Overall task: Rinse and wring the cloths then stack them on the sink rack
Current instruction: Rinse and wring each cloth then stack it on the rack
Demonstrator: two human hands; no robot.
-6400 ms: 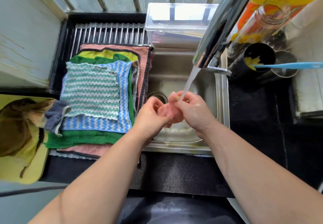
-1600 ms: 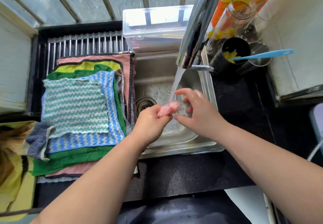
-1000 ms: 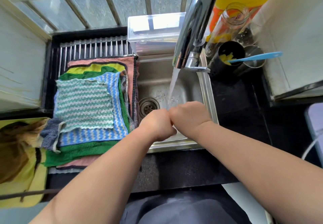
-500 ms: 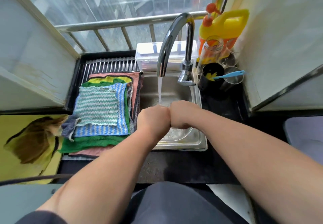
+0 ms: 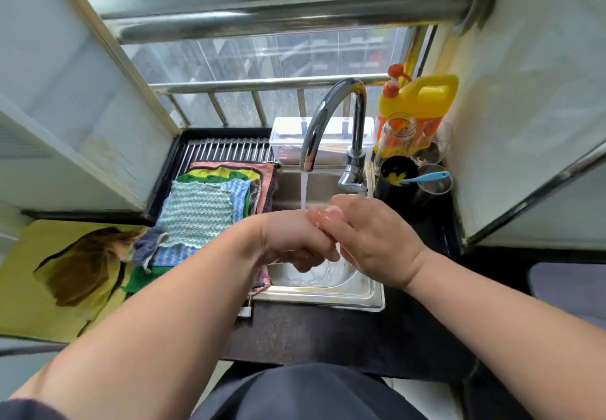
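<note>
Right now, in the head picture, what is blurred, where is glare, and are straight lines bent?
Head view: daylight enters by the window; the top rail is smeared by motion blur; the tap shows bright glare; wide-angle distortion tilts the right wall outward; the left hand, right hand and cloth are slightly soft.

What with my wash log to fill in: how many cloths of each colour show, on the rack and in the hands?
Green-white striped cloth: 1
Blue-white striped cloth: 1
Green cloth: 1
Yellow cloth: 1
Grey cloth: 1
Pink: 2, the stacked pink cloth and the held pink cloth, gripped by left hand and right hand
Total: 7
</note>
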